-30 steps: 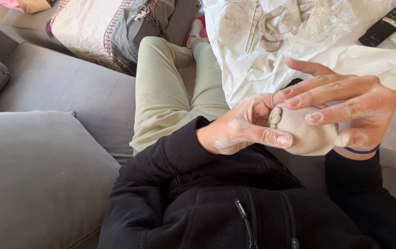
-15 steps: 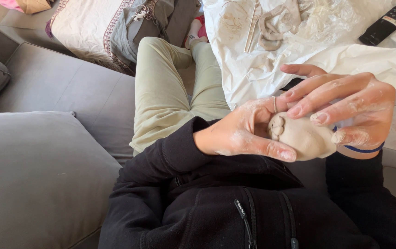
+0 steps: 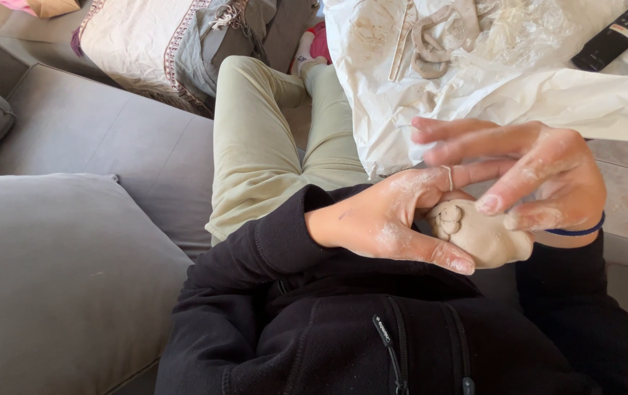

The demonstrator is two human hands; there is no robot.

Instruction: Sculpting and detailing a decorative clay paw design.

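Both hands, left hand [image 3: 387, 219] and right hand [image 3: 540, 175], cradle clay lump [image 3: 478, 234] above lap

clay lump [image 3: 483, 235] partly hidden behind left hand [image 3: 387, 219] and right hand [image 3: 529, 179], remote control [image 3: 616, 33] cut off at top edge

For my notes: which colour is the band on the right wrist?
Dark blue: the thin band on the right wrist, seen in the head view.
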